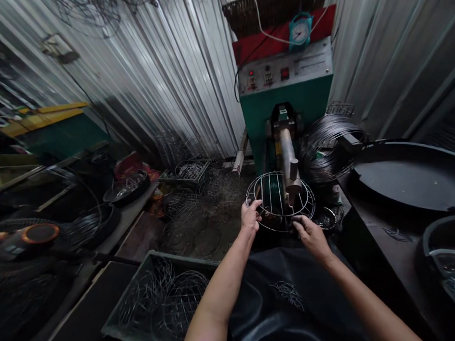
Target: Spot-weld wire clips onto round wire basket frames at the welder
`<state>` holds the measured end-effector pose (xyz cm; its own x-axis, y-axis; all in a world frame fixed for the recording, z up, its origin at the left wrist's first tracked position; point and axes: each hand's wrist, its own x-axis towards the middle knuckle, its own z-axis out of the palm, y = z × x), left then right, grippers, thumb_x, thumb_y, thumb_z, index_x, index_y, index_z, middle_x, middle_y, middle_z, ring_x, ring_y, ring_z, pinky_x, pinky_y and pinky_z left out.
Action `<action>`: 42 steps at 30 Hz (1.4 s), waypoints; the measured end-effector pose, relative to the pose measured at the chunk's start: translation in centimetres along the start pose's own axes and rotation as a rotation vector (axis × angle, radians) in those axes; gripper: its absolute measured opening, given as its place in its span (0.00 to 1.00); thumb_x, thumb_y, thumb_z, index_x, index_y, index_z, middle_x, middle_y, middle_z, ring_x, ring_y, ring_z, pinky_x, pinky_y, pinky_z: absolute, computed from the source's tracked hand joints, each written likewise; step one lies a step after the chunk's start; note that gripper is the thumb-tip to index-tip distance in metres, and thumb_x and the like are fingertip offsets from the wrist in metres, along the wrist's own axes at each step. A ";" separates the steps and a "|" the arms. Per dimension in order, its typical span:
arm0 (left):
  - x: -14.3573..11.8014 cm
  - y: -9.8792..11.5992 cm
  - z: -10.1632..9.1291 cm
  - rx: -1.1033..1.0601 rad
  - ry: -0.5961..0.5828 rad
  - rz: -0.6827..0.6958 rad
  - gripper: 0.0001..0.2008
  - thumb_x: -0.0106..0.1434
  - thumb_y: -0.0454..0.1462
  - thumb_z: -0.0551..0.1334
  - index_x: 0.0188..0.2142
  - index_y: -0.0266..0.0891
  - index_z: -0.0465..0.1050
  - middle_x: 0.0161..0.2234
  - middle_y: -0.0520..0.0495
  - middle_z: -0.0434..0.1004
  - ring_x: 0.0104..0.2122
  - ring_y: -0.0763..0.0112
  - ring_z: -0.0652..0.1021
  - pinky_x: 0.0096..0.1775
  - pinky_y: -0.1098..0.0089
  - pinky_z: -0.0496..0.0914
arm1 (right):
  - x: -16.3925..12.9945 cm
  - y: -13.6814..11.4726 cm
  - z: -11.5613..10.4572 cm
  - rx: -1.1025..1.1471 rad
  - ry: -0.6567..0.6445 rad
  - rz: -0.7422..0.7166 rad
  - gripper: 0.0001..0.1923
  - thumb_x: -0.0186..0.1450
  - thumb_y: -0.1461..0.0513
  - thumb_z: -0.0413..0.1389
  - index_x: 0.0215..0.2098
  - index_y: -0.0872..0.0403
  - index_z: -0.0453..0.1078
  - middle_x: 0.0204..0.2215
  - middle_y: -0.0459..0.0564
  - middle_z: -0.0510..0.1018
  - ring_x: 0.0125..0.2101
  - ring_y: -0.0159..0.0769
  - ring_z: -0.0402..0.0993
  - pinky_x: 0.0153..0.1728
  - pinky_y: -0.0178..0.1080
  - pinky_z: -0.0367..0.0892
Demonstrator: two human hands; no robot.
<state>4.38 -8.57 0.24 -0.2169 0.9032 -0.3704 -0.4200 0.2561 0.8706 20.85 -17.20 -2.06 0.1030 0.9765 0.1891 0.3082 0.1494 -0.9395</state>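
Both hands are on a round wire rack (280,201), held flat under the electrode arm (290,166) of the green welding machine (288,100). Left hand (250,216) pinches the rack's near-left rim, fingers curled over the wire w/ thumb on top. Right hand (311,235) grips the near-right rim, fingers closed round the wire, knuckles up. The arm's tip sits over the rack's right-centre, approx. touching a cross wire; can't tell if it presses.

Progress, judging by what lies about: the rack already has its ring and several straight cross wires in place, so it looks partway through being joined; which joints are done is too small to see. A grey crate (159,299) at lower left holds a batch of similar wire pieces, and more wire frames (195,209) are heaped on the floor by the machine; can't say which are finished vs. waiting. A coil of wire (324,145) hangs right of the machine, beside a big dark pan (410,175). A dark apron (293,301) covers the person's lap.
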 end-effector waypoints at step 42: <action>1.2 -0.3 1.4 -0.049 0.075 -0.065 0.21 0.41 0.38 0.71 0.26 0.39 0.57 0.17 0.62 0.54 0.12 0.86 0.55 0.13 0.80 0.48 | 1.9 -0.1 -1.4 0.055 0.037 0.066 0.16 0.59 0.51 0.51 0.37 0.54 0.68 0.24 0.49 0.75 0.25 0.38 0.73 0.31 0.40 0.68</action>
<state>5.46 -7.06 -0.06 -0.2521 0.8567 -0.4500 -0.4776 0.2943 0.8278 22.38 -15.62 -1.24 0.1566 0.9783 0.1357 0.2476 0.0941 -0.9643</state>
